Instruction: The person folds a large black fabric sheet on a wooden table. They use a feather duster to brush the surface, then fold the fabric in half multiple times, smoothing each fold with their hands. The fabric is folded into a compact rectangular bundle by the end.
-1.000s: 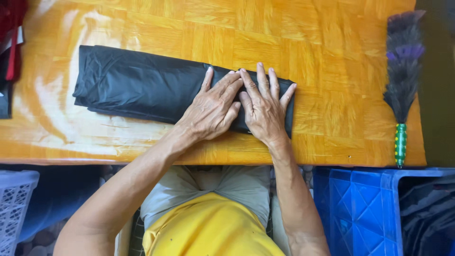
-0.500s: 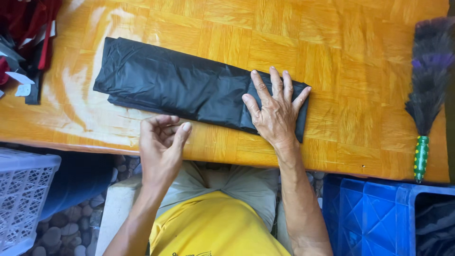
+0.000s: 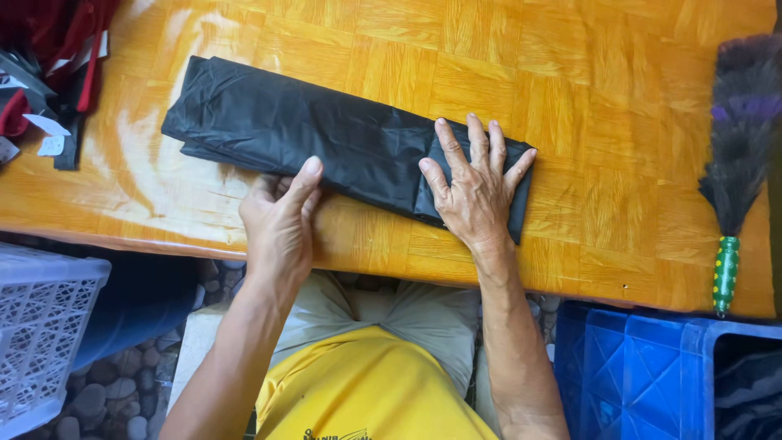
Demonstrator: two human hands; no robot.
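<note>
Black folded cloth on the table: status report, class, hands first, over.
Right hand flat on the black folded cloth, fingers spread. Left hand curled at its near edge. Cloth lies lengthwise on wooden table. Feather duster well clear, at the right.

Black folded garment (image 3: 326,143); orange-yellow parquet table (image 3: 586,65); blue crate (image 3: 643,375); green dotted duster handle (image 3: 725,273).

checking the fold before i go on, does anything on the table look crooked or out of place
The folded black plastic sheet lies askew, slanting across the wooden table rather than parallel to its edge. The right hand presses its near end flat; the left hand touches its lower edge. Nothing looks torn or spilled.
</note>
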